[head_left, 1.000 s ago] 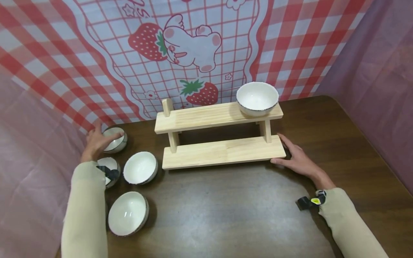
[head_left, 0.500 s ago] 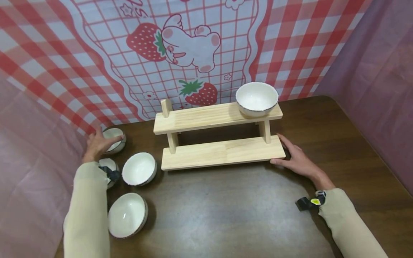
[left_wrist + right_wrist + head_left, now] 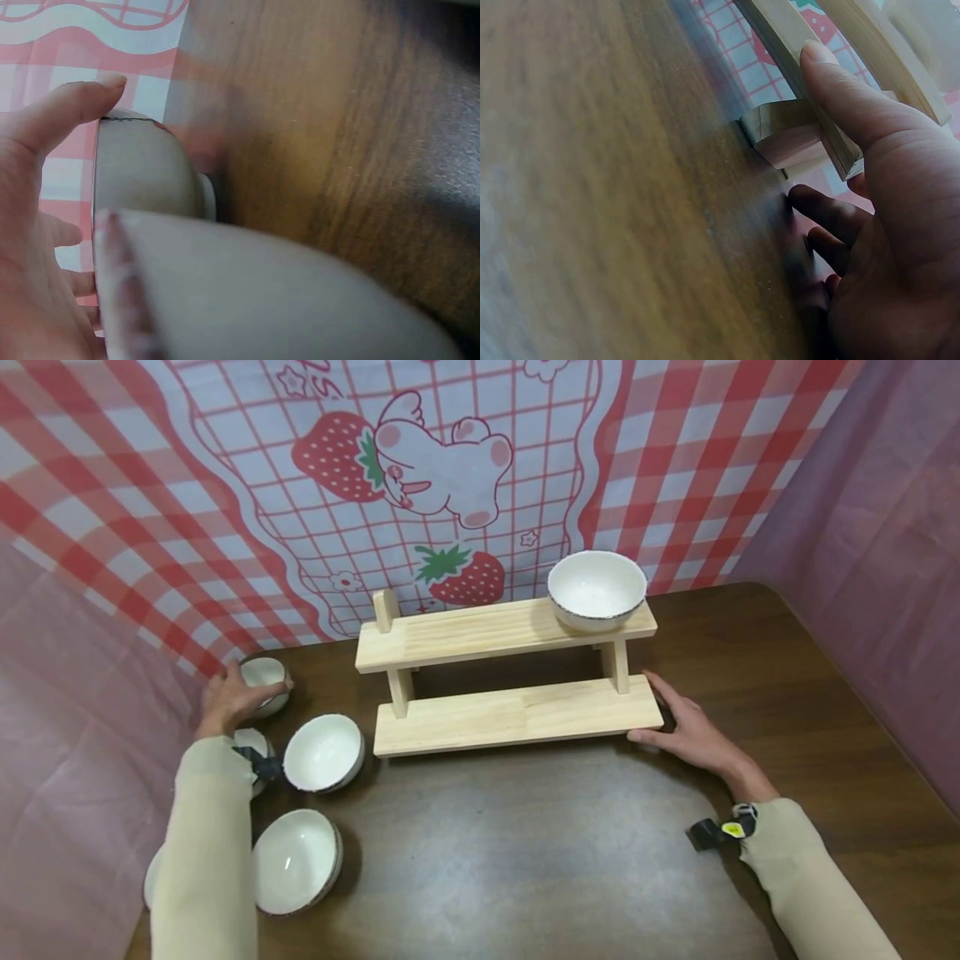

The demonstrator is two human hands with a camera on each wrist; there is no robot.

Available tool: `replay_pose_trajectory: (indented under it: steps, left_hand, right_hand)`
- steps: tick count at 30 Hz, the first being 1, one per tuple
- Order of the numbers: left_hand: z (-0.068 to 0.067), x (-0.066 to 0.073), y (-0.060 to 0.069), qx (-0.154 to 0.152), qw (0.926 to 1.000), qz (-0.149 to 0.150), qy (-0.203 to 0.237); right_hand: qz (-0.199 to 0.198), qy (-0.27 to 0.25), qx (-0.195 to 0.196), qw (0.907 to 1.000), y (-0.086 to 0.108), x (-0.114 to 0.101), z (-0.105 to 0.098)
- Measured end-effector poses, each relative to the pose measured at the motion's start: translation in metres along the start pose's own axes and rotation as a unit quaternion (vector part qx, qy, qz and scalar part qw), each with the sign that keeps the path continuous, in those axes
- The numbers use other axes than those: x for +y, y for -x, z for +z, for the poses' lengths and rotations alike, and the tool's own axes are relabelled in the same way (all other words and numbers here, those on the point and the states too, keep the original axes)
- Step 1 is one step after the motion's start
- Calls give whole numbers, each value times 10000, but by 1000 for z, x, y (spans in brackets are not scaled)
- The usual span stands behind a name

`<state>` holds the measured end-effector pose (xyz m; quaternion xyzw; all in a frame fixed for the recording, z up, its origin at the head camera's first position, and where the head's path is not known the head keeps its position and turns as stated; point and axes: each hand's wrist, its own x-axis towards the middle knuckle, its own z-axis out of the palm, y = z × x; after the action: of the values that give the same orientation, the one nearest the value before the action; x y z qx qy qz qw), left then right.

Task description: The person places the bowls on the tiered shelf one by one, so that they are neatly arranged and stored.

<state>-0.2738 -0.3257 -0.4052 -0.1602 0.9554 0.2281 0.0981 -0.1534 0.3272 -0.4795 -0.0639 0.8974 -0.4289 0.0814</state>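
At the far left, my left hand [image 3: 228, 700] spans a small white bowl [image 3: 264, 681] with a dark rim, thumb on its right side and fingers at its far left. In the left wrist view the thumb touches the rim of this bowl [image 3: 142, 161], with the fingertips partly hidden behind it. My right hand [image 3: 693, 731] holds the right end of a two-tier wooden shelf [image 3: 517, 718]. In the right wrist view its thumb [image 3: 840, 82] lies along the lower board, and the other fingers are bent beside the end.
A white bowl [image 3: 597, 589] stands on the upper board's right end. More bowls stand at left: one beside the shelf [image 3: 324, 752], one nearer me [image 3: 296, 862], and others partly hidden under the left sleeve [image 3: 210, 852]. A checked cloth [image 3: 675, 468] hangs behind the table.
The left hand's fingers have drawn in around the small bowl, and the hand has shifted slightly nearer me. My right hand stays at the shelf's end.
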Motion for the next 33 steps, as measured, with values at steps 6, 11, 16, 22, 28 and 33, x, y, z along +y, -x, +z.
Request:
replay_pose_trajectory:
  steps: [6,11,16,22,28,33]
  left_hand:
    - [6,0,0,135,9999,56,-29]
    - [9,-1,-1,98,9999,7,-131]
    - [11,-1,-2,92,9996,-48,-268]
    - [11,1,-3,160,9992,-61,-352]
    - [14,0,-4,318,9989,-163,-299]
    - [15,-1,-4,448,9986,-132,-262]
  right_hand:
    - [-3,-14,3,10000,0,1,0]
    - [48,2,-2,10000,0,0,0]
    - [40,2,4,10000,1,0,0]
    - [34,-16,10,10000,1,0,-1]
    - [49,18,8,10000,1,-1,0]
    - [68,19,5,10000,1,-1,0]
